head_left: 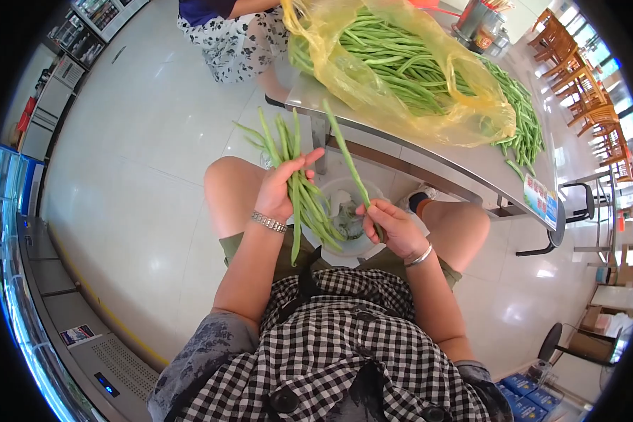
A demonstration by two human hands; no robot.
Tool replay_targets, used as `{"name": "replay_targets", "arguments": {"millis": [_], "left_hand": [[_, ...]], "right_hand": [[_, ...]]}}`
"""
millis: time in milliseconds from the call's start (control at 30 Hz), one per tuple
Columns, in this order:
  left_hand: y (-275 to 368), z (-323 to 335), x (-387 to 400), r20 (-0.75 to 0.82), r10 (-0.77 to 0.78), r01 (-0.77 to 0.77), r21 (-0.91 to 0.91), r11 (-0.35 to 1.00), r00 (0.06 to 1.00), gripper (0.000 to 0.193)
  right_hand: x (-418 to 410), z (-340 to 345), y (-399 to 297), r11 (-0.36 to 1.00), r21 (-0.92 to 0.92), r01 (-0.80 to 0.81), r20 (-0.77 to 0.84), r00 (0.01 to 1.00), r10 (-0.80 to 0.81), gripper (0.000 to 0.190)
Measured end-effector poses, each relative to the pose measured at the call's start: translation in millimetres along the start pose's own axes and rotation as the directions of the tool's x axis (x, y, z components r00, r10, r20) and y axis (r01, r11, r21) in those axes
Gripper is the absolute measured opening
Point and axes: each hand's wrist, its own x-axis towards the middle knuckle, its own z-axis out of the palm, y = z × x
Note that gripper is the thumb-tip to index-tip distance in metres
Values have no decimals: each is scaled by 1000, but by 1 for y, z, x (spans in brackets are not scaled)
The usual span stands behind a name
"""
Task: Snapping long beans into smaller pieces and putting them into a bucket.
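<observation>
A bunch of long green beans (308,203) is held in my left hand (280,187), its ends sticking out above and below the fingers. My right hand (393,224) grips the lower end of a single green bean (348,158) between thumb and fingers; something dark, perhaps a small blade, shows partly under the fingers. Between my knees, below both hands, stands a whitish round bin (324,232) with a clear liner and green scraps inside. On the table ahead, an open yellow plastic bag (475,124) holds many green beans (395,58).
The metal table (485,163) crosses in front of me, its near edge beyond my knees. A pile of shorter bean pieces (522,113) lies at its right. A person in a patterned skirt (237,47) sits at the upper left. Stools (556,232) stand at the right.
</observation>
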Motion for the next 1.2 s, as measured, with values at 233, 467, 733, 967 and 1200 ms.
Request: {"name": "replay_targets", "arguments": {"millis": [233,467,733,967,1200], "left_hand": [[10,10,1,-7,62,-60,145,988,998,15],[3,6,-3,-28,113,-108,156,982,993,14],[-24,37,-18,-10,294,-273,346,898,956,6],[12,40,-26,48,200,-204,329,922,979,11],[-13,41,-11,122,-23,-8,244,970,992,25]], "right_hand": [[5,13,2,946,-308,-101,66,990,127,27],[8,0,22,930,-353,-105,5,993,114,26],[33,10,25,786,587,196,-422,902,90,27],[27,-50,17,892,360,274,-538,842,-41,23],[25,20,-21,991,-128,22,105,994,-9,25]]}}
